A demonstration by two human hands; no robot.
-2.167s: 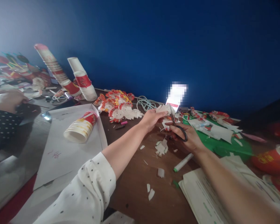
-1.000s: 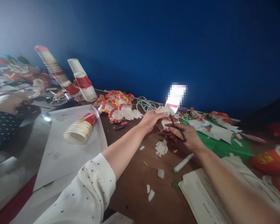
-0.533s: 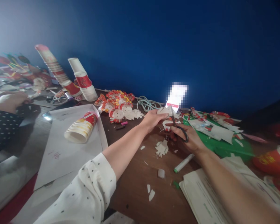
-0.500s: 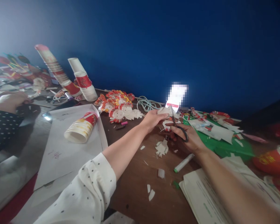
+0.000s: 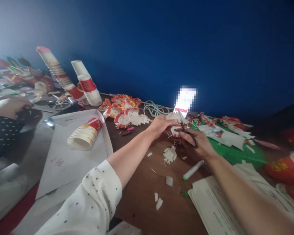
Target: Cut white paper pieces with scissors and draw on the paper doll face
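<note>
Between the thumb and fingers of my left hand (image 5: 161, 125) is a white paper piece (image 5: 172, 117), held up over the far part of the table. My right hand (image 5: 198, 142) is closed on a pair of scissors (image 5: 191, 138) with dark handles, and the blades (image 5: 181, 119) meet the paper's right side. Below my hands lies a white paper cutout (image 5: 170, 154) with jagged, finger-like edges. A marker with a green tip (image 5: 193, 170) rests nearer to me, and small white scraps (image 5: 159, 204) are scattered on the brown tabletop.
Stacked paper cups (image 5: 85, 135) lie on a white sheet (image 5: 63, 156) at left; more cup stacks (image 5: 89, 86) stand behind. Decorated paper figures (image 5: 123, 112) and a pale cord (image 5: 154, 108) sit at the back. A lit phone (image 5: 185, 101) stands there. Another person's hand (image 5: 8, 107) is far left.
The scissor blades have shifted slightly at the paper, and the handles have moved a little. My left hand and the things on the table look much the same.
</note>
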